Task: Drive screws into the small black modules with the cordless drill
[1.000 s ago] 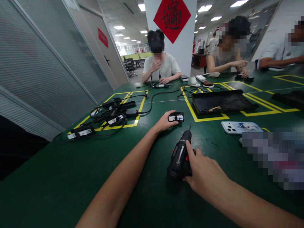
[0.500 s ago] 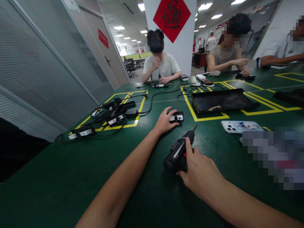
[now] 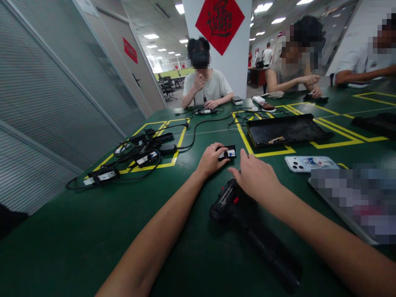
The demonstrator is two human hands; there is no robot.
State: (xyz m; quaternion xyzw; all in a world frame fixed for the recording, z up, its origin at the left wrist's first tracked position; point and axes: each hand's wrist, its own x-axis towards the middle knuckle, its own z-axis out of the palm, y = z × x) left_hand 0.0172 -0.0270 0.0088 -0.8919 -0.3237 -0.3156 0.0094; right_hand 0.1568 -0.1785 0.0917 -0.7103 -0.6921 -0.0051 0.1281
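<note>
My left hand (image 3: 211, 161) lies on the green tabletop with thumb and fingers around the left end of a small black block (image 3: 229, 154). That block has a white top face with a bit of blue on it, and the fingers cover part of it. My right hand (image 3: 258, 173) is over the front end of a black cordless drill (image 3: 227, 199), thumb and fingers apart and nothing visible between them. The drill lies on its side on the table, its handle stretching toward the lower right. My right hand and forearm hide its nose and bit.
A tangle of black cables and adapters (image 3: 145, 150) lies to the left. Beyond my right hand stands a shallow black tray (image 3: 287, 131) with a small piece inside. At right are a phone (image 3: 309, 163) and a blurred-out flat object (image 3: 352, 206). Several people sit around the table.
My right hand has let go of the drill and moved up and forward toward the black block. The drill now rests on the table. My left hand stays at the block.
</note>
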